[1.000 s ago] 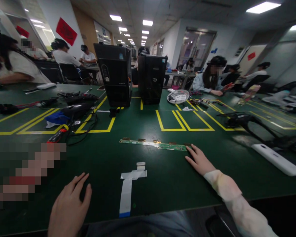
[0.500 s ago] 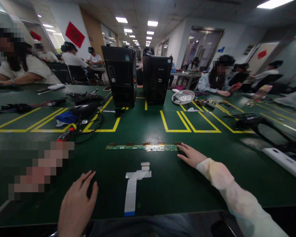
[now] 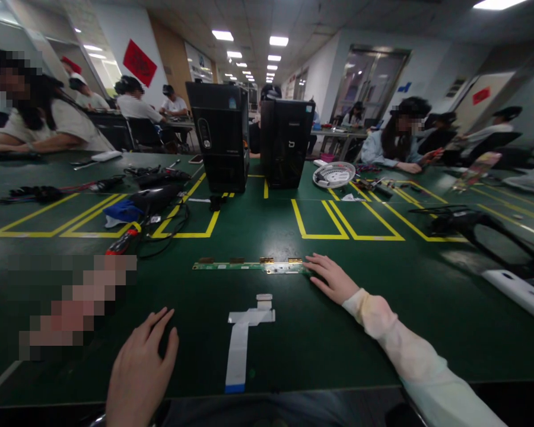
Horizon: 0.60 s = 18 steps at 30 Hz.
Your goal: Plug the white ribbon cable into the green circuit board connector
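A long, narrow green circuit board [image 3: 244, 266] lies flat across the middle of the table, with brown and gold tabs along its far edge. My right hand [image 3: 333, 279] reaches over the board's right end with fingers outstretched, covering that end; whether the fingertips press on it I cannot tell. Nearer to me lies a white flat ribbon cable [image 3: 237, 353], folded into a cross shape with a blue end. Left of the cable, my left hand [image 3: 140, 362] rests by the table's near edge, fingers apart and holding nothing.
Two black computer towers [image 3: 218, 136] stand at the back. A red-and-black tool [image 3: 123, 242], black cables [image 3: 160, 196] and a blue cloth-like item [image 3: 122, 210] lie to the left. A white basket [image 3: 333, 175], black frame [image 3: 485, 228] and white bar [image 3: 518, 296] are on the right. Other people sit around.
My right hand has moved left along the circuit board and now covers more of its right end. The left hand, cable and board have hardly moved.
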Each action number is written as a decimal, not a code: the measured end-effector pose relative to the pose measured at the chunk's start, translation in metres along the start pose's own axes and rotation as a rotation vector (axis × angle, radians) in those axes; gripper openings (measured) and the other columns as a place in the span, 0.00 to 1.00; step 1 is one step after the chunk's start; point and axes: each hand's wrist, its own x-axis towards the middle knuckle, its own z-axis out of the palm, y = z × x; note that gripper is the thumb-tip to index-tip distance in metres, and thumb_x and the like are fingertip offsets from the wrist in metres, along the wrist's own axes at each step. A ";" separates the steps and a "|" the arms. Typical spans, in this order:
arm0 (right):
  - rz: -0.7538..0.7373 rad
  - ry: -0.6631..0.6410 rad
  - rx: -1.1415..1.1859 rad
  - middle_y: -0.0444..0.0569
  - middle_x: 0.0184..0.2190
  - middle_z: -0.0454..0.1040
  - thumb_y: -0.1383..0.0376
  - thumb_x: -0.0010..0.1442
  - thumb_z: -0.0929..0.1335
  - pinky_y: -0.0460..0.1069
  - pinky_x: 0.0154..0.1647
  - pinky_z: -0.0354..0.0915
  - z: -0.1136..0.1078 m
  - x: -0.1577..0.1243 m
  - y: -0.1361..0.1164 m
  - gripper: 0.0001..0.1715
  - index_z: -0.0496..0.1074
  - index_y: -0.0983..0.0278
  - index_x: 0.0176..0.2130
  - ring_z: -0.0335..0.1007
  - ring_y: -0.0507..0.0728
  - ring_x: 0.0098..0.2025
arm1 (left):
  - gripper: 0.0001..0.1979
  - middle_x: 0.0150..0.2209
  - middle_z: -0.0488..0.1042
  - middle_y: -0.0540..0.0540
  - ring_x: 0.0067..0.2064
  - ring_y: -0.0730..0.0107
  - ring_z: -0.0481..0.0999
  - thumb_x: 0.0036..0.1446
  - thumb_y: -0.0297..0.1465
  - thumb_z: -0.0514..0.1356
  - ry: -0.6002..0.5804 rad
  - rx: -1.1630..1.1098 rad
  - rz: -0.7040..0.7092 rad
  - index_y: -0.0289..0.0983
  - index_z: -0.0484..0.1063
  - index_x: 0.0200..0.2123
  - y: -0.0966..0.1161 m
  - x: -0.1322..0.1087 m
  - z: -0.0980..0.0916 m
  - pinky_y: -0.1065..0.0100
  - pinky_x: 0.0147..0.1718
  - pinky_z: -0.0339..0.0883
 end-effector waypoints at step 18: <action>-0.046 -0.065 0.014 0.55 0.63 0.57 0.58 0.65 0.60 0.66 0.63 0.49 0.012 0.004 -0.026 0.26 0.62 0.61 0.61 0.51 0.63 0.64 | 0.22 0.55 0.68 0.40 0.57 0.56 0.67 0.63 0.39 0.46 0.020 -0.148 0.112 0.37 0.65 0.55 0.008 -0.005 0.002 0.51 0.54 0.64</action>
